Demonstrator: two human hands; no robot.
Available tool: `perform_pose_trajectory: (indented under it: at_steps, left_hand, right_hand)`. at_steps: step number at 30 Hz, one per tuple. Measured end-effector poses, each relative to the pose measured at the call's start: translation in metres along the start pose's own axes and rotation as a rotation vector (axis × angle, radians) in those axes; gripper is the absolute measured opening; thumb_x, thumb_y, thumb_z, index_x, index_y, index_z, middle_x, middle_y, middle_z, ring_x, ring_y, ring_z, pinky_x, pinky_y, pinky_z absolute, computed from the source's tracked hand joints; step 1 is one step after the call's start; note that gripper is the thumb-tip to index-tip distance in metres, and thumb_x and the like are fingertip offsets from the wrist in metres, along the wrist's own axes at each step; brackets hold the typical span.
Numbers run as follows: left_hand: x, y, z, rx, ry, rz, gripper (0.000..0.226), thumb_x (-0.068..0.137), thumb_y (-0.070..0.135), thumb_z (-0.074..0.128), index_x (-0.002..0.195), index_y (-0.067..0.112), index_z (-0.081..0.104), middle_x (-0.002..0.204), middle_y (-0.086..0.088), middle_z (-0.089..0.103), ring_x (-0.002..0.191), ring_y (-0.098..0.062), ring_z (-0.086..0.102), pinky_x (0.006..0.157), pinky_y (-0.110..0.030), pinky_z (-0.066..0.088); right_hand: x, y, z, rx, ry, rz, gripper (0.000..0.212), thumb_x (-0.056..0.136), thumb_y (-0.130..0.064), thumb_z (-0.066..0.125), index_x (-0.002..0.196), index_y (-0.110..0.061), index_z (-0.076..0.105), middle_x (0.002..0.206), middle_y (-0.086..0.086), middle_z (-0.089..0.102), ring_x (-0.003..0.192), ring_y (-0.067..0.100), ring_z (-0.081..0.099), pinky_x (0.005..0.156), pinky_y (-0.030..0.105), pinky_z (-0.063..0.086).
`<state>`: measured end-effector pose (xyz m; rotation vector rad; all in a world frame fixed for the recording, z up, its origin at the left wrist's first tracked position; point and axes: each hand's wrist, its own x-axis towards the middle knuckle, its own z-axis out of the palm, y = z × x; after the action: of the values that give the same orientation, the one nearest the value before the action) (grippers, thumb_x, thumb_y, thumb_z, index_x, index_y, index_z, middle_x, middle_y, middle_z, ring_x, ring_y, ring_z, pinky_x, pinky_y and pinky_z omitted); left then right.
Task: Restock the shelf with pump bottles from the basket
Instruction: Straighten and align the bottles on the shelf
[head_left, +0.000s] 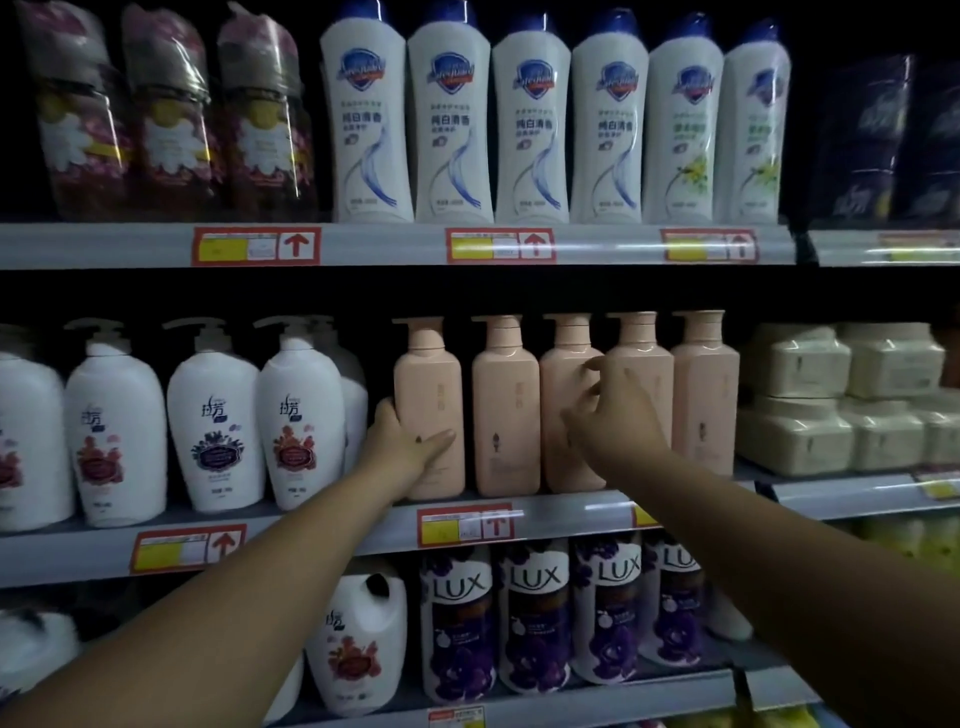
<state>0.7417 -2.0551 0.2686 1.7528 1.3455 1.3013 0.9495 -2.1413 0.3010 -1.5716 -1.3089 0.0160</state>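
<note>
Nearest the camera, both forearms extend toward the middle shelf (550, 512). Left hand (402, 441) grips the leftmost pink pump bottle (428, 405), thumb across its front, fingers curled behind its left edge. Right hand (610, 410) rests with loosely spread fingers against the third pink bottle (566, 384). Five pink bottles stand upright in a row. Behind, white bottles (452, 130) line the upper shelf.

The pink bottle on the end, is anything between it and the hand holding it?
No, nothing visible. The left hand grips the leftmost pink pump bottle directly; it already stands on the middle shelf beside the other pink bottles.
</note>
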Motion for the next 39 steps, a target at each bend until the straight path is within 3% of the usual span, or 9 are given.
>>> perform_pose_trajectory:
  at_steps: [4,8,13,17,21,26,30,33,39]
  left_hand:
    - [0.003,-0.007,-0.002,-0.090,-0.034,0.025,0.075,0.079,0.026,0.080,0.139,0.014,0.037,0.135,-0.008,0.055,0.121,-0.027,0.054,0.096,-0.041,0.046]
    - [0.005,-0.010,0.000,-0.121,-0.048,0.048,0.074,0.078,0.025,0.081,0.138,0.016,0.039,0.132,-0.005,0.057,0.119,-0.025,0.055,0.097,-0.040,0.047]
    - [0.005,-0.011,0.007,-0.208,-0.063,0.057,0.074,0.075,0.020,0.083,0.137,0.016,0.043,0.124,-0.002,0.060,0.107,-0.018,0.057,0.093,-0.037,0.049]
    - [0.003,-0.013,0.007,-0.248,-0.057,0.063,0.075,0.076,0.020,0.082,0.139,0.018,0.043,0.116,0.003,0.059,0.098,-0.012,0.057,0.075,-0.024,0.048]
    - [0.002,-0.014,0.008,-0.293,-0.055,0.059,0.073,0.075,0.019,0.083,0.138,0.018,0.044,0.112,0.004,0.061,0.094,-0.008,0.059,0.071,-0.020,0.048]
    - [0.002,-0.014,0.008,-0.349,-0.064,0.056,0.068,0.076,0.016,0.082,0.135,0.018,0.049,0.107,0.006,0.064,0.097,-0.009,0.063,0.072,-0.020,0.050]
    - [0.001,-0.015,0.007,-0.351,-0.068,0.064,0.064,0.076,0.018,0.082,0.133,0.022,0.052,0.105,0.009,0.066,0.097,-0.006,0.063,0.071,-0.020,0.051]
    - [0.001,-0.015,0.007,-0.324,-0.054,0.063,0.065,0.076,0.022,0.082,0.134,0.021,0.052,0.108,0.006,0.066,0.095,-0.007,0.063,0.074,-0.022,0.052]
    - [-0.001,-0.015,0.008,-0.276,-0.041,0.065,0.070,0.076,0.026,0.082,0.137,0.023,0.049,0.117,0.002,0.065,0.102,-0.014,0.062,0.080,-0.027,0.052]
  right_hand:
    - [0.008,0.012,0.000,0.014,0.062,0.045,0.060,0.082,-0.014,0.065,0.134,-0.022,0.037,0.129,0.007,0.038,0.094,0.030,0.059,0.082,0.049,0.055]
    - [0.007,0.012,0.006,-0.015,0.111,0.013,0.066,0.079,-0.019,0.064,0.137,-0.021,0.033,0.131,0.008,0.037,0.103,0.033,0.055,0.085,0.049,0.053]
    - [0.011,-0.003,0.010,-0.129,0.204,-0.153,0.038,0.091,-0.029,0.055,0.126,-0.016,0.045,0.124,0.004,0.048,0.102,0.024,0.054,0.081,0.039,0.050]
    - [0.031,-0.036,0.015,-0.103,0.107,-0.205,0.037,0.089,-0.033,0.060,0.122,-0.018,0.054,0.113,0.002,0.062,0.095,0.022,0.063,0.082,0.043,0.056]
    - [0.050,-0.066,0.020,0.127,-0.121,0.037,0.036,0.088,-0.042,0.066,0.105,-0.011,0.062,0.093,0.013,0.067,0.082,0.032,0.068,0.068,0.047,0.061]
    - [0.060,-0.078,0.025,0.233,-0.228,0.227,0.044,0.089,-0.046,0.065,0.112,-0.009,0.059,0.095,0.014,0.062,0.083,0.031,0.064,0.060,0.037,0.061]
    - [0.065,-0.075,0.024,0.086,-0.244,0.165,0.042,0.093,-0.042,0.059,0.114,-0.006,0.060,0.102,0.018,0.064,0.085,0.032,0.064,0.070,0.039,0.060]
    - [0.066,-0.073,0.021,0.042,-0.249,0.098,0.041,0.095,-0.043,0.056,0.113,-0.006,0.061,0.096,0.016,0.064,0.074,0.027,0.060,0.058,0.033,0.052]
    - [0.063,-0.073,0.017,0.024,-0.268,0.086,0.045,0.096,-0.045,0.054,0.114,-0.005,0.059,0.101,0.018,0.064,0.073,0.025,0.058,0.055,0.031,0.051]
